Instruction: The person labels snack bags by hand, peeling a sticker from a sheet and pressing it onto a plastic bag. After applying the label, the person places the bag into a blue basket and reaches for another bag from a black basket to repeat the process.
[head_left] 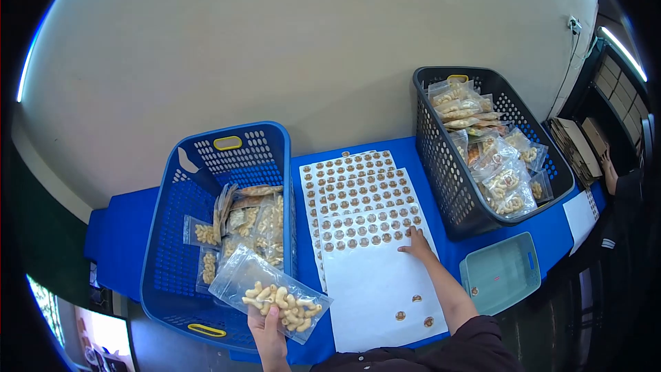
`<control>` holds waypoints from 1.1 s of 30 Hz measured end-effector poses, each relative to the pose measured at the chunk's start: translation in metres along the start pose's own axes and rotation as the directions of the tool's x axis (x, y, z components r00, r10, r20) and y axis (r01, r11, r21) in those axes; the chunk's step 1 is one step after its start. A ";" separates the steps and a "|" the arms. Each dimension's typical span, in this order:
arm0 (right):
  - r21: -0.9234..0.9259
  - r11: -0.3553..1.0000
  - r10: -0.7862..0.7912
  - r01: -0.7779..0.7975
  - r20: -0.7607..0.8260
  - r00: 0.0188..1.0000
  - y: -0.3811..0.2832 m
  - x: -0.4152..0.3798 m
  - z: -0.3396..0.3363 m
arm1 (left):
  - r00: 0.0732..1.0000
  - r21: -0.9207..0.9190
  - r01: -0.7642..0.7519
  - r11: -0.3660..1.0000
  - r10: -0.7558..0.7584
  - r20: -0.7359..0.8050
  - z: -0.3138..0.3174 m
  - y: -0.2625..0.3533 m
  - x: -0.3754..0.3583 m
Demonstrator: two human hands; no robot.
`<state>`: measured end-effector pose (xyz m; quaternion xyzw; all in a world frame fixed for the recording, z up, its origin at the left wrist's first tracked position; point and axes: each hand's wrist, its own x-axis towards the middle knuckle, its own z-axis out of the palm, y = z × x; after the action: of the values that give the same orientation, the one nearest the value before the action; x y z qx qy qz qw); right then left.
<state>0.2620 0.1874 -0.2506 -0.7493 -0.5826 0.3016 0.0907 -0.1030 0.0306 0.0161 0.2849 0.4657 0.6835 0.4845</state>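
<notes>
My left hand (268, 334) is closed on the lower edge of a clear plastic bag (279, 296) with pale, curved, macaroni-like pieces in it. The thumb presses on its front, and the bag is tilted over the front right of a blue basket (165, 234). My right hand (419, 244) touches a white sheet of round brown stickers (365, 289), at the right end of the lowest full row. Its thumb and fingers are apart, with nothing visible between them. Below, three loose stickers (401, 315) sit on the blank part of the sheet. More sticker sheets (348, 182) lie beneath and behind it.
Similar filled bags (255, 224) lie in the blue basket. At the right, a black basket (447, 179) holds many bags. A pale green tray (499, 275) stands in front of it on the blue tablecloth (127, 227). Another person's hand (609, 172) is at far right near stacked cardboard (575, 148).
</notes>
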 end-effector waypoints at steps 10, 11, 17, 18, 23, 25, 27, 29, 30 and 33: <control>0.062 0.994 -0.079 0.088 -0.133 0.988 0.003 -0.004 0.005 | 0.984 -0.094 -0.134 0.987 0.144 0.102 0.003 0.008 -0.005; 0.058 0.995 -0.079 0.087 -0.129 0.988 0.004 -0.002 0.006 | 0.983 -0.097 -0.154 0.983 0.163 0.088 0.003 0.007 -0.005; 0.123 0.984 -0.094 0.128 -0.253 0.963 0.007 -0.013 0.017 | 0.985 -0.133 -0.168 0.977 0.172 0.019 0.004 0.003 -0.006; 0.143 0.979 -0.099 0.144 -0.282 0.954 0.008 -0.015 0.019 | 0.985 -0.131 -0.166 0.977 0.171 0.028 0.005 0.004 -0.006; 0.104 0.988 -0.085 0.114 -0.248 0.965 0.006 -0.011 0.016 | 0.982 -0.118 -0.187 0.975 0.189 0.004 0.005 0.001 -0.004; 0.101 0.987 -0.097 0.127 -0.255 0.962 0.008 -0.013 0.019 | 0.978 -0.120 -0.206 0.971 0.206 -0.013 0.007 0.001 -0.006; 0.116 0.984 -0.104 0.138 -0.260 0.960 0.010 -0.016 0.021 | 0.975 -0.121 -0.224 0.967 0.221 -0.033 0.006 -0.001 -0.005; 0.097 0.981 -0.135 0.169 -0.281 0.950 0.013 -0.020 0.024 | 0.971 -0.086 -0.233 0.969 0.226 -0.081 -0.001 -0.008 -0.003; 0.073 0.978 -0.163 0.193 -0.298 0.940 0.013 -0.023 0.026 | 0.971 -0.077 -0.233 0.969 0.227 -0.079 -0.003 -0.009 -0.004; 0.050 0.965 -0.232 0.256 -0.280 0.931 0.014 -0.028 0.022 | 0.964 -0.068 -0.257 0.964 0.251 -0.085 0.006 -0.004 -0.005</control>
<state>0.2576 0.1527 -0.2656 -0.7007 -0.6398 0.2069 0.2387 -0.0942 0.0284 0.0150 0.2968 0.4164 0.7680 0.3857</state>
